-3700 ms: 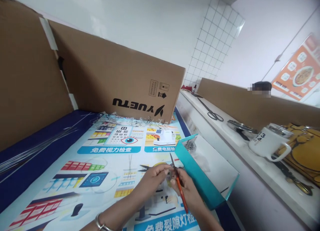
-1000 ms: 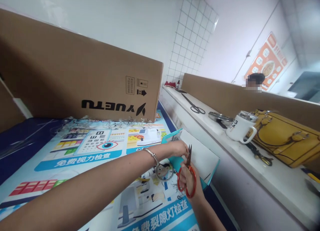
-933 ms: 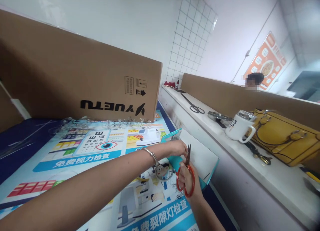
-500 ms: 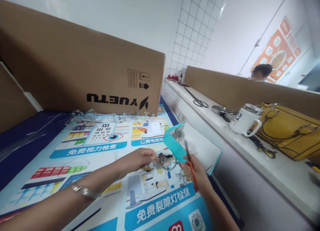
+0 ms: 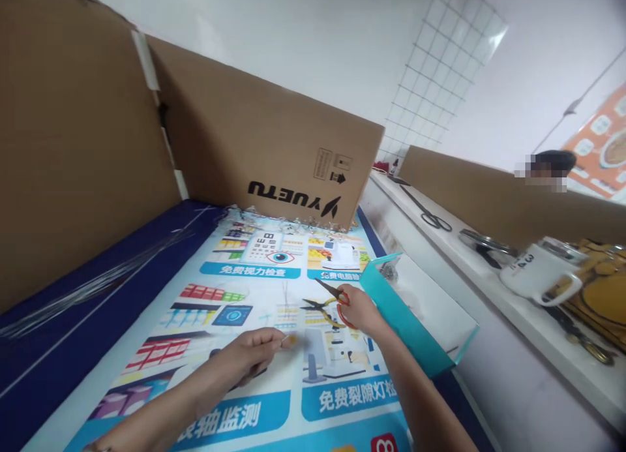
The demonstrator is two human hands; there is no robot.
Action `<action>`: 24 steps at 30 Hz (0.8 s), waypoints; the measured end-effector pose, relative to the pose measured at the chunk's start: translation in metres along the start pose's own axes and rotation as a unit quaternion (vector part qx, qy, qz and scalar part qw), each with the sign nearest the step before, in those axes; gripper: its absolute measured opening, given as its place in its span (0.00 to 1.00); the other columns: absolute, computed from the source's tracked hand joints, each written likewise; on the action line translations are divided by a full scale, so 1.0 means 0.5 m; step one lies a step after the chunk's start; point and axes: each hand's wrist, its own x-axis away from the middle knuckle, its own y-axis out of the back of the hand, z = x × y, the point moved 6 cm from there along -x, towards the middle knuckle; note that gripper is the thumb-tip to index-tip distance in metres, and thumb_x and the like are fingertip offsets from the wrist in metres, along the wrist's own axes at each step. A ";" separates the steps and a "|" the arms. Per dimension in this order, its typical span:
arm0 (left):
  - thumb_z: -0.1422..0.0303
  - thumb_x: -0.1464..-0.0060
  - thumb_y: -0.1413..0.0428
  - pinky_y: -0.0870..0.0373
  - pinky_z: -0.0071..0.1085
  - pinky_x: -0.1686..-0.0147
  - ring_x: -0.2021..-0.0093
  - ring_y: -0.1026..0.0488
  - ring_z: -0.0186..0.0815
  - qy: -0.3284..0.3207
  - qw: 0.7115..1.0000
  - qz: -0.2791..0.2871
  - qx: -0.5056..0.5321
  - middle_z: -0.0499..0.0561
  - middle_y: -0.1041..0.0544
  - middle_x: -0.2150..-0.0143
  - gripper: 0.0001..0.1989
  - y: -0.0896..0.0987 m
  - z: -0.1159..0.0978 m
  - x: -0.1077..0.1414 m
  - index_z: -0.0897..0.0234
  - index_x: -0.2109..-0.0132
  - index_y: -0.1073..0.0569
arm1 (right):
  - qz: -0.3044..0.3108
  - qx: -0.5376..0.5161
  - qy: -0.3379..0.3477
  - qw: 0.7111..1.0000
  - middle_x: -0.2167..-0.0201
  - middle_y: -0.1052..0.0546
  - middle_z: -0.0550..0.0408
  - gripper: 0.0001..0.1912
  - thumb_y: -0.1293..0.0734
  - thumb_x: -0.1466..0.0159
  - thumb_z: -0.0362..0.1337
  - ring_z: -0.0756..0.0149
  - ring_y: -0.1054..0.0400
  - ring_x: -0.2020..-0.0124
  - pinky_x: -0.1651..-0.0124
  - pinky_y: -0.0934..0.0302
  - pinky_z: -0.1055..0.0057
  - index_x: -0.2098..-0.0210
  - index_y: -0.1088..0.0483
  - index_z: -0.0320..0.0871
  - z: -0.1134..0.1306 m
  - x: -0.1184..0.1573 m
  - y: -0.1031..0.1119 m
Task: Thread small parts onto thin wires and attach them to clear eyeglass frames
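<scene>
Two hands working over printed blue-and-white poster (image 5: 254, 295): right hand (image 5: 360, 308) clenching red-handled steel scissors (image 5: 342, 301) above yellow-handled pliers (image 5: 323, 312); left hand (image 5: 249, 355) pinching small blurred item (image 5: 289, 340); teal-edged white tray (image 5: 415, 315) lying just right.

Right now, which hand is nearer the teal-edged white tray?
Right. The right hand, holding red-handled scissors, is just beside the teal-edged white tray; can't tell if touching. The left hand is farther left, over the printed poster.
</scene>
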 end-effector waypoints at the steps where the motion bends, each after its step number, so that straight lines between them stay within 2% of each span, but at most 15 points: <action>1: 0.51 0.53 0.48 0.62 0.24 0.84 0.84 0.58 0.24 -0.004 1.000 -0.005 0.008 0.39 0.45 0.83 0.23 0.007 0.004 0.009 0.65 0.59 0.32 | 0.007 0.012 0.004 1.000 0.60 0.27 0.52 0.17 0.41 0.43 0.31 0.65 0.34 0.59 0.63 0.46 0.75 0.54 0.36 0.45 0.009 -0.025 -0.010; 5: 0.51 0.54 0.48 0.62 0.23 0.84 0.84 0.58 0.24 -0.021 0.998 -0.028 0.047 0.39 0.45 0.83 0.23 0.034 0.016 0.035 0.65 0.59 0.32 | 0.037 0.064 0.017 0.997 0.60 0.26 0.49 0.16 0.41 0.43 0.31 0.62 0.34 0.58 0.62 0.47 0.74 0.55 0.33 0.43 0.038 -0.102 -0.044; 8: 0.51 0.54 0.47 0.61 0.23 0.83 0.83 0.57 0.24 -0.029 0.997 -0.038 0.059 0.39 0.45 0.83 0.23 0.050 0.017 0.045 0.65 0.60 0.31 | 0.053 0.097 0.024 0.994 0.58 0.27 0.49 0.18 0.40 0.44 0.31 0.61 0.34 0.58 0.60 0.47 0.73 0.54 0.33 0.43 0.058 -0.130 -0.057; 12: 0.50 0.53 0.48 0.62 0.24 0.83 0.84 0.57 0.24 -0.033 0.997 -0.039 0.064 0.39 0.45 0.83 0.22 0.067 0.016 0.044 0.65 0.60 0.31 | 0.031 0.132 0.030 0.990 0.58 0.27 0.44 0.21 0.39 0.44 0.29 0.56 0.36 0.55 0.55 0.48 0.66 0.51 0.34 0.41 0.095 -0.127 -0.046; 15: 0.52 0.51 0.49 0.62 0.24 0.83 0.84 0.57 0.23 -0.042 0.996 -0.042 0.066 0.39 0.44 0.82 0.20 0.079 0.020 0.037 0.65 0.61 0.31 | -0.011 0.139 0.044 0.989 0.58 0.29 0.36 0.19 0.41 0.43 0.26 0.51 0.39 0.52 0.52 0.51 0.57 0.53 0.34 0.36 0.149 -0.100 -0.030; 16: 0.52 0.51 0.49 0.62 0.24 0.84 0.84 0.57 0.23 -0.042 0.996 -0.046 0.069 0.39 0.44 0.83 0.20 0.084 0.023 0.035 0.65 0.61 0.31 | -0.017 0.133 0.057 0.989 0.57 0.29 0.36 0.17 0.42 0.42 0.26 0.51 0.39 0.52 0.52 0.52 0.57 0.54 0.33 0.36 0.173 -0.087 -0.027; 19: 0.52 0.50 0.49 0.62 0.24 0.84 0.85 0.57 0.23 -0.043 0.994 -0.054 0.090 0.39 0.44 0.83 0.19 0.095 0.033 0.028 0.65 0.63 0.32 | 0.009 0.068 0.137 0.988 0.62 0.26 0.51 0.12 0.41 0.39 0.32 0.62 0.35 0.57 0.54 0.46 0.68 0.58 0.30 0.46 0.255 -0.046 -0.037; 21: 0.51 0.51 0.48 0.62 0.24 0.84 0.85 0.56 0.23 -0.053 0.991 -0.053 0.111 0.39 0.44 0.83 0.19 0.100 0.037 0.025 0.65 0.65 0.34 | 0.064 -0.115 0.210 0.969 0.64 0.25 0.56 0.11 0.41 0.39 0.35 0.67 0.33 0.61 0.58 0.43 0.72 0.61 0.28 0.48 0.309 -0.017 -0.049; 24: 0.51 0.51 0.48 0.62 0.23 0.85 0.84 0.55 0.22 -0.069 0.986 -0.062 0.137 0.39 0.43 0.82 0.19 0.108 0.041 0.024 0.64 0.69 0.36 | 0.112 -0.269 0.218 0.931 0.67 0.25 0.59 0.09 0.39 0.40 0.34 0.69 0.33 0.65 0.64 0.42 0.75 0.62 0.28 0.48 0.346 0.005 -0.067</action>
